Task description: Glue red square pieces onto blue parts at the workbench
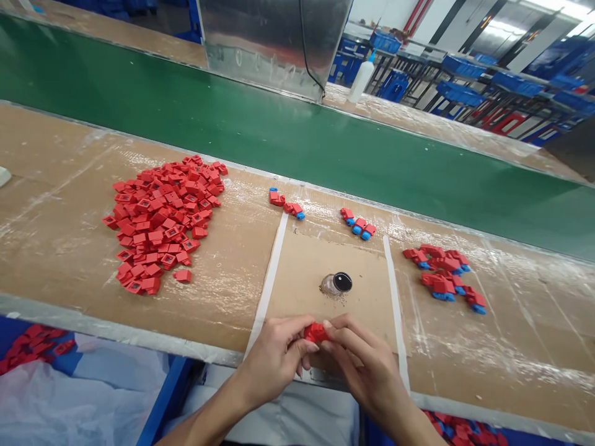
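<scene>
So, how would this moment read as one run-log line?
left hand: holds red plastic piece | right hand: holds same piece | table left: red block pile | table right: red-and-blue pieces

The slender-fingered left hand [277, 352] and right hand [367, 356] join bare, slim forearms [220, 406].

Bright red, that's the piece [316, 332] in my grip! Just beyond it, a black disc [343, 282] with a white glint, above tan cardboard [297, 266], and white strips [271, 272] down both sides. Left of my grip, a great pile of parts [162, 217], solid red, dark hollows showing! Right of my grip, a cluster of two-tone pieces [444, 283], red and blue. Farther past my grip, a long band [279, 130] in deep green, pale specks on it, then a white bottle [361, 80] with a blue tip!
</scene>
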Available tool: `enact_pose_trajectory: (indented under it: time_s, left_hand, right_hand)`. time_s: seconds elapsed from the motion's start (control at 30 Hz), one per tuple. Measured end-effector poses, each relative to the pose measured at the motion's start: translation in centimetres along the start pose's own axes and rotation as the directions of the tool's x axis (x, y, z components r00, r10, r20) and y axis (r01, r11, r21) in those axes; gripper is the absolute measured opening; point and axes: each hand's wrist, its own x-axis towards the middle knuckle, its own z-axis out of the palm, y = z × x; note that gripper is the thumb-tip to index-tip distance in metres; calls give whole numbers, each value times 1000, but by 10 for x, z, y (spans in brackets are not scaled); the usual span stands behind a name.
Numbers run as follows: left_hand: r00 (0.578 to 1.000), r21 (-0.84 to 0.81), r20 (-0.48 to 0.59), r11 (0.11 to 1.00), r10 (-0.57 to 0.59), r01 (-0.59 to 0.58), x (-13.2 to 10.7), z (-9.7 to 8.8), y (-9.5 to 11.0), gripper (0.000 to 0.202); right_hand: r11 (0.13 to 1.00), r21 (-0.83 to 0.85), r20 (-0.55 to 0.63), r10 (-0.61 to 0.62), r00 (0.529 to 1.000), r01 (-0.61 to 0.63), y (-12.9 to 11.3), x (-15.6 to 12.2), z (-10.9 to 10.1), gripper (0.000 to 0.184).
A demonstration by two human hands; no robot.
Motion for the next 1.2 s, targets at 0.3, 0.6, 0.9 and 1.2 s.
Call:
enact_pose_trajectory:
  time_s: [0.3, 0.6, 0.9, 1.2]
  left_hand:
    - [999, -156, 6, 986, -52, 52, 3, -1, -6, 27]
    - [977, -217, 48, 953, -207, 213, -6, -22, 3, 68]
    - [584, 724, -673, 563, 454, 398, -46, -141, -1, 49]
    - [625, 708, -686, 538, 373, 456, -44, -141, -13, 52]
  right_hand:
    - [996, -28, 67, 84, 994, -82, 2, 3, -4, 14]
    - [881, 267, 6, 403, 915, -390, -8, -5, -8, 31]
    - [839, -19, -545, 447, 709, -544, 109, -19, -124, 36]
    - [733, -107, -592, 496, 635, -672, 169, 17, -193, 25]
